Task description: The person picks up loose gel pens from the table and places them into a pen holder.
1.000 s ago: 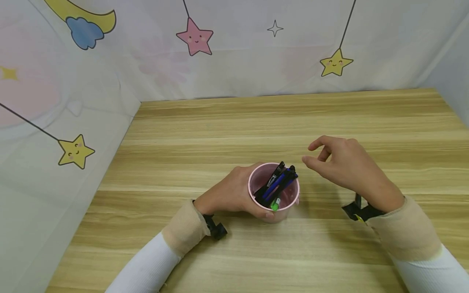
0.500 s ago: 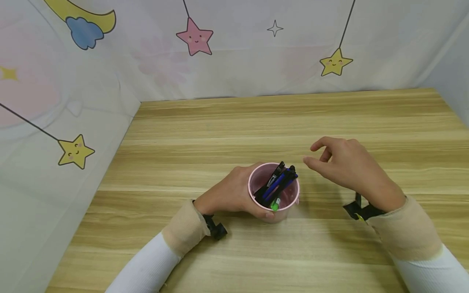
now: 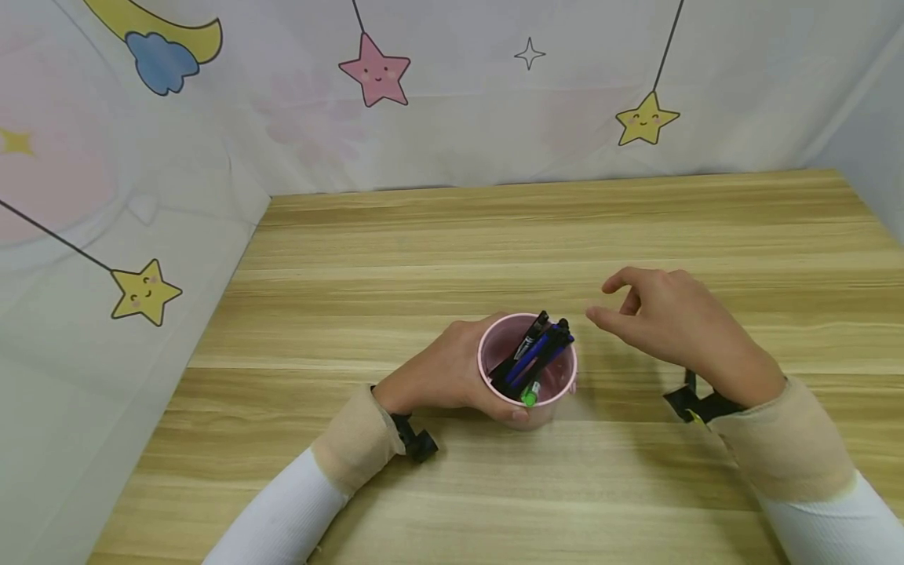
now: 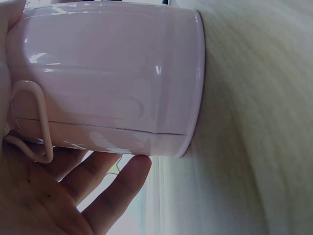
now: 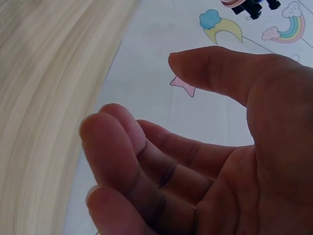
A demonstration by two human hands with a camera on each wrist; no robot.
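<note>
A pink metal cup (image 3: 500, 345) with a small handle stands upright on the table. Inside it lean several black and blue pens (image 3: 534, 357), plus one with a green end (image 3: 530, 395). My left hand (image 3: 452, 369) grips the cup from its left side, thumb across the front. In the left wrist view the cup's wire handle (image 4: 41, 105) lies against the palm, with fingers (image 4: 120, 191) wrapped behind the wall. To the right of the cup, my right hand (image 3: 667, 318) hovers with nothing in it, thumb and loosely bent fingers apart, as the right wrist view confirms.
The wood-grain table (image 3: 395, 251) reaches back to a pale cloth backdrop (image 3: 452, 141) printed with stars, a moon and a cloud. Another cloth side (image 3: 191, 196) rises along the table's left edge. Both wrists carry black camera straps (image 3: 417, 441).
My right hand has drifted very slightly right and down, away from the cup. The left hand, cup and pens have stayed in place.
</note>
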